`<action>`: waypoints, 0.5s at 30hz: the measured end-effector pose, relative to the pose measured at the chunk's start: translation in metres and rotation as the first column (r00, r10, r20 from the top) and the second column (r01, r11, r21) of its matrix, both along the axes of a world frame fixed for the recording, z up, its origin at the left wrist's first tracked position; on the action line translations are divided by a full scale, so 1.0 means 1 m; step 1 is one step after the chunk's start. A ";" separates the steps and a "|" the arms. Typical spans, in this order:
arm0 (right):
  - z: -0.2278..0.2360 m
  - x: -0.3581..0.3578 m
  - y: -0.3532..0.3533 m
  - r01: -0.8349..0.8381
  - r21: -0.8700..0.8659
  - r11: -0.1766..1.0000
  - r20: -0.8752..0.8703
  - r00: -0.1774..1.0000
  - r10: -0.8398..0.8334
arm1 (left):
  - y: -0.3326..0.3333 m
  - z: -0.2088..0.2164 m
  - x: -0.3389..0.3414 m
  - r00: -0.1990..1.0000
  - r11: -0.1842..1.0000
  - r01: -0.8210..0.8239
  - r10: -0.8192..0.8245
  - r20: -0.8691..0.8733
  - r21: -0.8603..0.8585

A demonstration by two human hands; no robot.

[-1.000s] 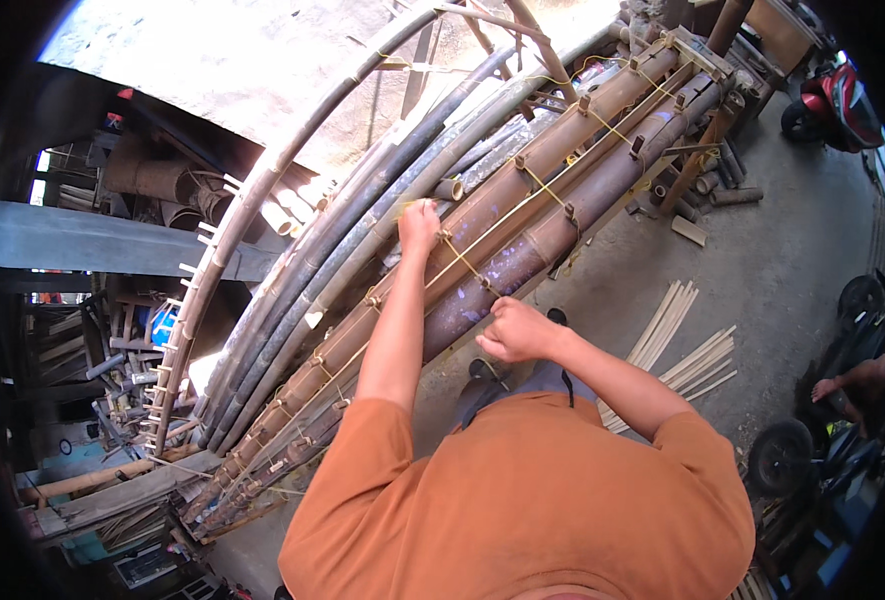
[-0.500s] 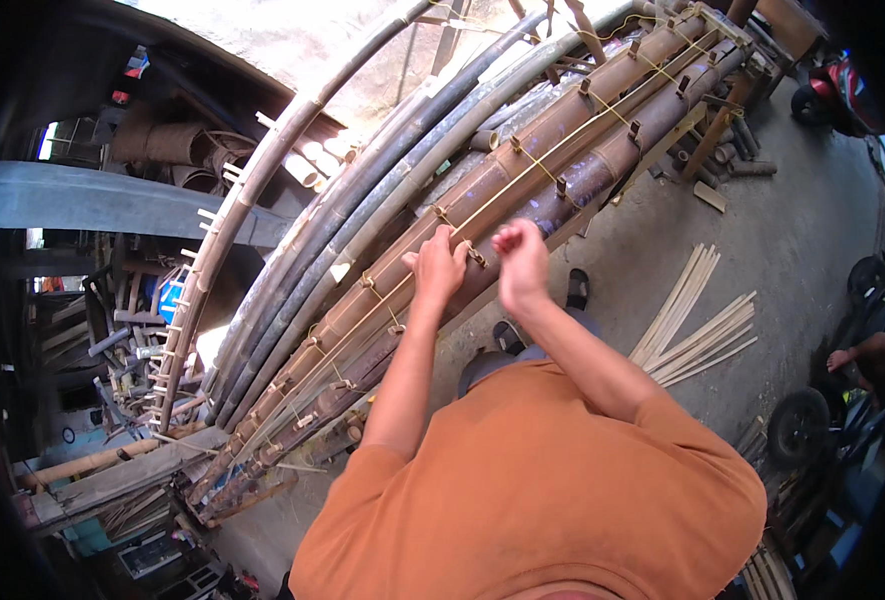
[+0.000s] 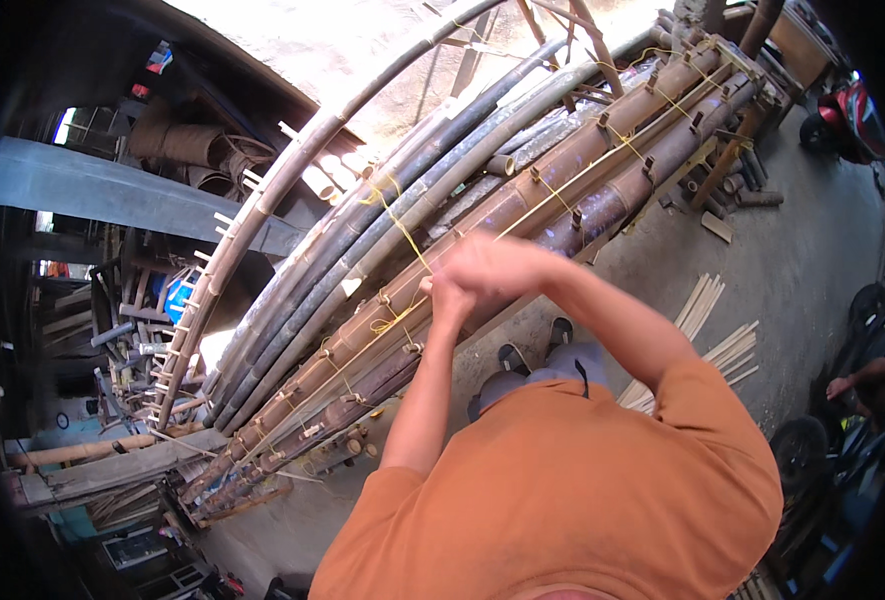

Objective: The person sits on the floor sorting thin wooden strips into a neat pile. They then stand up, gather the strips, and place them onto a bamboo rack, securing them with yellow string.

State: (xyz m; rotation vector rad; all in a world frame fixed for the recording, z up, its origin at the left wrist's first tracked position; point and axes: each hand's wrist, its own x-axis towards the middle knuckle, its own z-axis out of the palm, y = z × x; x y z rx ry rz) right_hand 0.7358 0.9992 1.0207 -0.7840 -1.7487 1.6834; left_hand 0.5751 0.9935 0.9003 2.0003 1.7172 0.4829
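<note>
Over the middle of a row of long brown bamboo poles (image 3: 587, 205) my two hands are close together. My left hand (image 3: 448, 296) is closed at a thin yellow cord (image 3: 403, 232), which runs up from it and flies out in loops to the far left. More yellow loops lie on the pole just left of that hand. My right hand (image 3: 500, 264) crosses above the left one and is smeared by motion, so its fingers cannot be read. Short wooden pegs (image 3: 535, 174) stand along the poles, with cord wound between them and a straight thin strip lying lengthwise.
Beyond the poles lie bent dark bamboo poles (image 3: 432, 148) and a curved pole with pegs (image 3: 245, 218). Split bamboo strips (image 3: 727, 352) lie on the concrete floor to the right. A red motorbike (image 3: 855, 120) stands at the far right; another person's hand (image 3: 840, 386) shows at the right edge.
My right hand has swung left across my left hand. The yellow cord now whips up and out to the left in loose loops. The whole view has shifted slightly.
</note>
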 end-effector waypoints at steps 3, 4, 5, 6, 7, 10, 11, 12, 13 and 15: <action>-0.074 0.027 -0.094 -0.198 0.349 0.916 0.430 0.902 0.032 | -0.007 0.019 0.020 0.999 0.998 -0.044 0.045 -0.010 0.054; -0.111 0.029 -0.107 -0.193 0.505 0.841 0.520 0.846 -0.118 | -0.005 0.023 0.019 0.999 0.996 -0.047 0.047 -0.005 0.071; -0.143 0.025 -0.108 -0.116 0.675 0.728 0.418 0.874 -0.248 | -0.006 0.023 0.018 0.999 0.996 -0.046 0.046 0.000 0.080; -0.137 0.017 -0.105 -0.051 0.541 0.839 0.397 0.895 -0.202 | 0.002 0.024 0.015 0.946 0.994 -0.111 0.106 0.307 0.000; -0.130 0.010 -0.102 0.010 0.385 0.923 0.368 0.915 -0.163 | 0.024 0.026 0.011 0.856 0.999 -0.034 0.049 0.515 -0.038; -0.124 0.019 -0.105 -0.049 0.499 0.865 0.421 0.886 -0.193 | 0.079 0.086 0.038 0.718 0.996 -0.093 0.071 0.693 -0.005; -0.127 0.022 -0.108 -0.048 0.546 0.836 0.461 0.851 -0.252 | 0.109 0.076 0.031 0.732 0.991 -0.085 -0.007 0.682 0.102; -0.134 0.027 -0.116 -0.049 0.586 0.808 0.498 0.809 -0.312 | 0.129 0.068 0.032 0.793 0.992 -0.127 0.096 0.601 0.008; -0.137 0.027 -0.124 -0.073 0.627 0.775 0.522 0.778 -0.349 | 0.140 0.030 0.019 0.899 0.989 -0.099 0.041 0.436 0.111; -0.135 0.028 -0.128 -0.099 0.542 0.835 0.626 0.710 -0.322 | 0.154 -0.056 -0.018 0.999 0.961 -0.004 -0.006 0.035 0.276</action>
